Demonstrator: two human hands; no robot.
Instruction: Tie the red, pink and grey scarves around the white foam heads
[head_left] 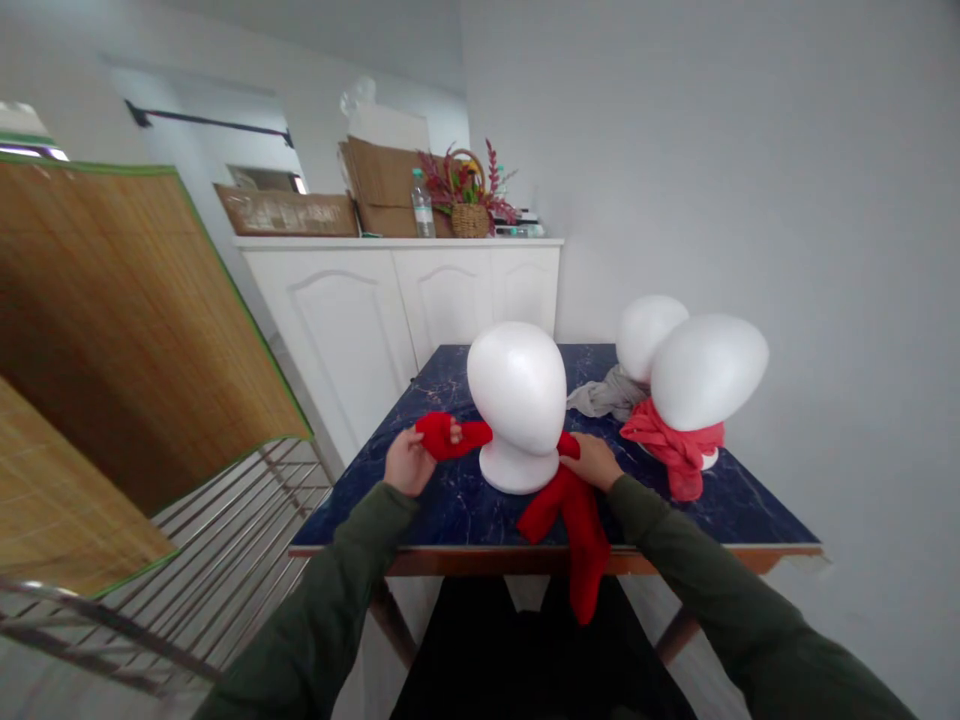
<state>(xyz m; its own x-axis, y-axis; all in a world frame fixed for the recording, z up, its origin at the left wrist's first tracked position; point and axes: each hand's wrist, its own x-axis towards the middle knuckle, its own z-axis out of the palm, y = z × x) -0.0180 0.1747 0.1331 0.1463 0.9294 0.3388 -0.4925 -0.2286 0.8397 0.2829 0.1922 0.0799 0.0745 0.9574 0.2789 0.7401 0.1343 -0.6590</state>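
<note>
A white foam mannequin head (519, 385) stands upright near the middle of the table. A red scarf (586, 540) passes behind its neck, one part out to each side. My left hand (411, 460) is closed on the scarf at the left of the neck. On the right, my right hand (592, 462) grips it close to the neck. From that side the scarf's loose length drops over the table's front edge. How far the scarf reaches behind the neck is hidden by the head.
Two more white mannequin heads stand at the right: one with a coral scarf (675, 440) round its neck, the other (649, 335) by a grey scarf (611, 392). The blue marbled table (442, 515) has a wooden edge. A metal rack (247, 520) holding a bamboo mat (150, 320) is left.
</note>
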